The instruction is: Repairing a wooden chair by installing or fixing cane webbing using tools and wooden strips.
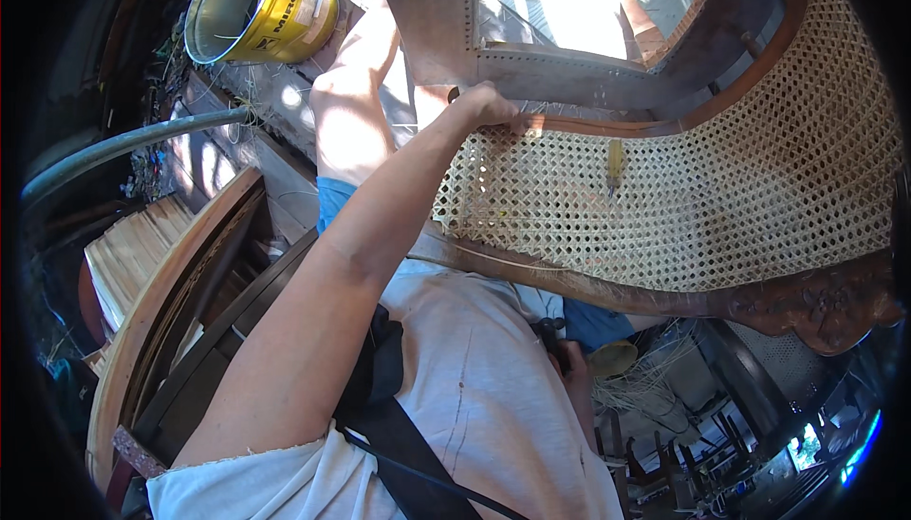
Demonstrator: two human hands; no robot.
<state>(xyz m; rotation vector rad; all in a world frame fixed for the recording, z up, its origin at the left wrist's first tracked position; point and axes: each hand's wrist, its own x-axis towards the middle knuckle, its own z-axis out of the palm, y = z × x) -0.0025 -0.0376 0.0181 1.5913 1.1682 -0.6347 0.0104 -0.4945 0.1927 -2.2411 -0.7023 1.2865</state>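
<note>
Left hand (498, 110): fingers down on the reddish-brown rim (607, 126) at the upper left of the cane panel (683, 202). Thumb side hidden by the hand itself; cannot tell whether it is clamped on the rim or only pressing.

Right hand (575, 373): low at the wearer's right side, partly behind the shirt (474, 359), next to a small black object (550, 335). Fingers mostly covered; grip cannot be told, nor the object's kind.

Panel lies across the lap, open weave, running off toward the right rim of the view. Yellow-handled tool (615, 155) flat on the weave, to the right of the left hand; its tip is hard to make out against the cane. Carved rail (807, 306) along the panel's near edge.

Beyond the panel: dark frame (569, 74) with rows of small holes, cut off at the top.

Upper left: yellow bucket (294, 17), tilted, bold dark lettering and an emblem on its side, plus a pale label in print too small to read.

Left: grey pipe (133, 145), stacked wood (138, 254). Lower right: loose strands (650, 392); furniture (731, 454) past them in deep shadow, shapes indistinct.
</note>
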